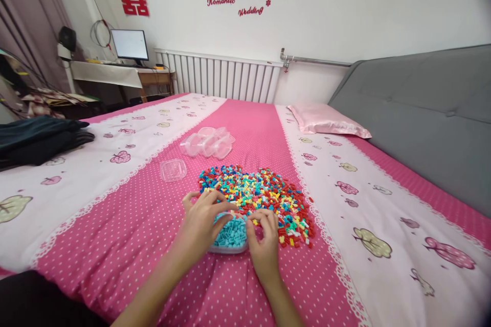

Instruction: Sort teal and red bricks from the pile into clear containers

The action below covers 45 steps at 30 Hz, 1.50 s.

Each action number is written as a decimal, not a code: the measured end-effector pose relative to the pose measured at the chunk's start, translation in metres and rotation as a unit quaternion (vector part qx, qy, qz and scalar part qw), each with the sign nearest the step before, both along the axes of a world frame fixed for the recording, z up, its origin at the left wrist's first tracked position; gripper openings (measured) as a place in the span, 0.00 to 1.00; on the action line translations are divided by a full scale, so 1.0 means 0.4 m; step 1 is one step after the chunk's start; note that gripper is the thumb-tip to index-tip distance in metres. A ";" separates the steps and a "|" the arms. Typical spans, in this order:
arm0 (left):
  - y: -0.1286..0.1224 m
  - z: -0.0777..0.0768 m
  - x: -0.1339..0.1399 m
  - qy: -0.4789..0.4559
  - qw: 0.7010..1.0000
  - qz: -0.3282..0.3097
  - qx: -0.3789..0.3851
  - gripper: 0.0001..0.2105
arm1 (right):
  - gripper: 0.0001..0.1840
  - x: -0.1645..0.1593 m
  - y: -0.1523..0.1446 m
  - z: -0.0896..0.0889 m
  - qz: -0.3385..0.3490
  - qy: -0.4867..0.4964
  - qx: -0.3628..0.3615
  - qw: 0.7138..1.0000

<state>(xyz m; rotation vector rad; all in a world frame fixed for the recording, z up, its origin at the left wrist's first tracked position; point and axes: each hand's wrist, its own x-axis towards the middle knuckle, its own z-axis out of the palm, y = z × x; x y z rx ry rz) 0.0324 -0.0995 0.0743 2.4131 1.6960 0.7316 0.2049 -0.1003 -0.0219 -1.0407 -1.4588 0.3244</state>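
A clear plastic container (229,250) filled with small turquoise toy bricks (231,234) sits on the bed in front of me. My left hand (205,217) is over its left side, fingers apart and bent, with the thumb above the turquoise bricks. At the container's right edge, my right hand (265,237) has its thumb and fingertips brought close together. Whatever may be between those fingertips is too small to make out. Just beyond both hands spreads a pile of mixed-colour toy bricks (264,191), in red, blue, yellow, green and white.
A clear lid or shallow box (173,170) lies left of the pile, and several clear containers (209,143) are grouped behind it. Dark folded clothing (42,138) rests at the bed's left. A pink pillow (328,120) lies near the grey headboard (422,112).
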 end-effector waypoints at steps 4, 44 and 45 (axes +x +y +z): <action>0.000 0.004 0.040 -0.012 0.999 -0.037 0.012 0.08 | 0.07 0.001 0.000 0.000 0.006 0.006 0.003 1.000; 0.013 0.010 0.041 0.047 0.996 0.016 -0.079 0.12 | 0.15 0.005 0.001 -0.033 0.009 0.113 -0.048 0.992; 0.013 0.010 0.042 0.048 0.996 0.016 -0.078 0.12 | 0.15 0.005 0.001 -0.032 0.008 0.113 -0.048 0.992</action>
